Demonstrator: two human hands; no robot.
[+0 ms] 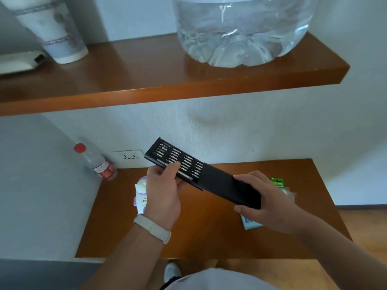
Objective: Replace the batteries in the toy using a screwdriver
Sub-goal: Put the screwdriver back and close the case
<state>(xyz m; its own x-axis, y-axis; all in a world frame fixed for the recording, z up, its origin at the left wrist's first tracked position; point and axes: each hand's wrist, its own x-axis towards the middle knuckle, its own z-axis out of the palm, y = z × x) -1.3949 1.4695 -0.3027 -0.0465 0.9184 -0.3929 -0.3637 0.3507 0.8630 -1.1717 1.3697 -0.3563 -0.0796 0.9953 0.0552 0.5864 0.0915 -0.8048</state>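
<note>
Between both hands: screwdriver kit (pixel 189 170); toy (pixel 140 194) behind left hand (pixel 164 190).

The middle of the tabletop (pixel 209 227) is bare, between the toy (pixel 140 197) at left and the battery pack (pixel 277 182) at right. A bottle (pixel 96 162) stands in the back left corner, and the shelf (pixel 167 80) hangs above.

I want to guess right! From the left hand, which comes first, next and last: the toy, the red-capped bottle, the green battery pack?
1. Toy: on the table, right beside the left hand.
2. Red-capped bottle: back-left corner, by the wall.
3. Green battery pack: far right, beyond the right hand.
</note>
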